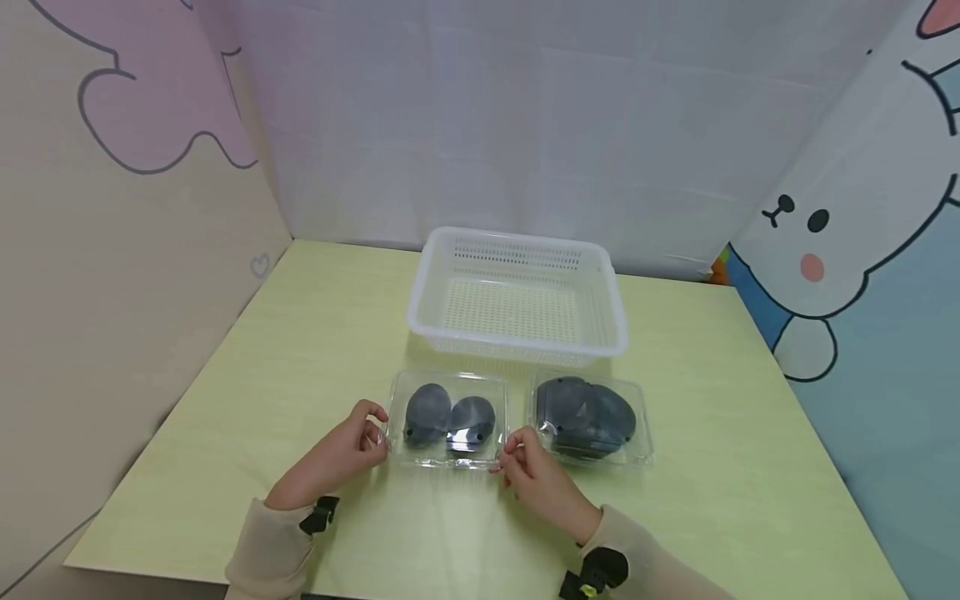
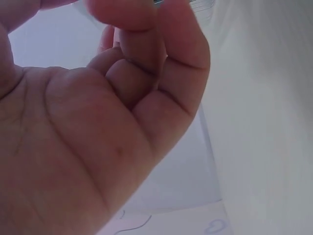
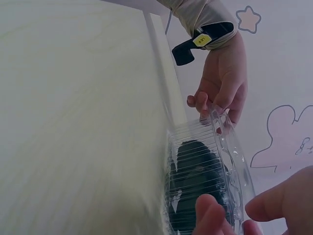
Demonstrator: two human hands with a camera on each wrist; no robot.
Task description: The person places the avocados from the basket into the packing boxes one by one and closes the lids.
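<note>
A clear plastic clamshell box (image 1: 486,388) lies on the table with two dark, rounded oval items (image 1: 427,410) inside; their kind is hard to make out. At its left edge my left hand (image 1: 358,440) pinches the rim, also visible in the right wrist view. My right hand (image 1: 542,479) holds the front right corner between thumb and fingers. The left wrist view mostly shows my left palm (image 2: 88,132) and bent fingers, with only a sliver of clear plastic at the top. To the right stands a second clear box (image 1: 641,446) with similar dark items.
Behind the boxes stands a white perforated plastic basket (image 1: 517,340). The pale yellow table (image 1: 720,417) is bordered by a light wall (image 1: 525,125) at the back and printed panels on both sides.
</note>
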